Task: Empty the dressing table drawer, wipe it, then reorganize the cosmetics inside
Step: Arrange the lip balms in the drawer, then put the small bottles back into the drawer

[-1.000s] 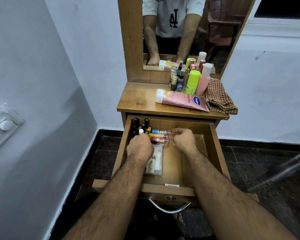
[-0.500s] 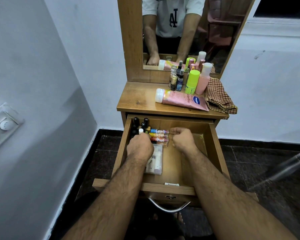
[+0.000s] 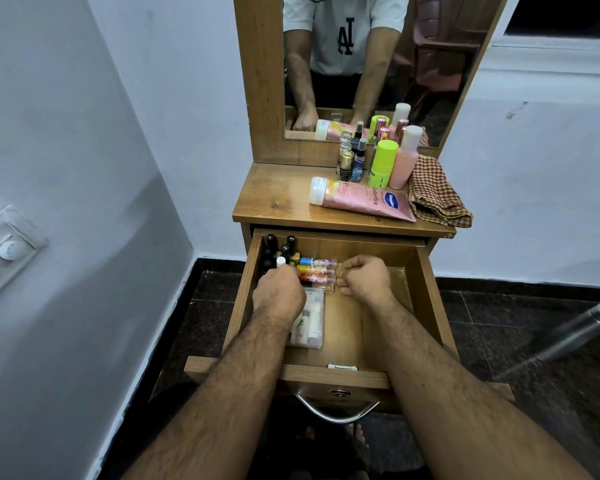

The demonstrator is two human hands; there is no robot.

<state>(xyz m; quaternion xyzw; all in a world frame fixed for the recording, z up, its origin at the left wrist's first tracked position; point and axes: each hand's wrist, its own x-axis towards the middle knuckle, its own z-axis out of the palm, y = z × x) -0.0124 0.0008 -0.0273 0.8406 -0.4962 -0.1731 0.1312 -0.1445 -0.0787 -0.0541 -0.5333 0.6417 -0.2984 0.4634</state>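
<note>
Drawer (image 3: pixel 426 289) w/ lip balms (image 3: pixel 317 270), nail-polish bottles (image 3: pixel 278 249).

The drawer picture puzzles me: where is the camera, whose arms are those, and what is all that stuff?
The camera sits on a person's head, looking down, so the two bare arms are the wearer's own; the mirror shows them from the front. There is no machine. Both hands reach into the open drawer. The left hand is at a row of small coloured tubes beside dark little bottles, above a clear pouch. The right hand is curled at the tubes' other end; what either grips is hidden. On the tabletop lie a pink tube, upright bottles and a checked cloth.
</note>
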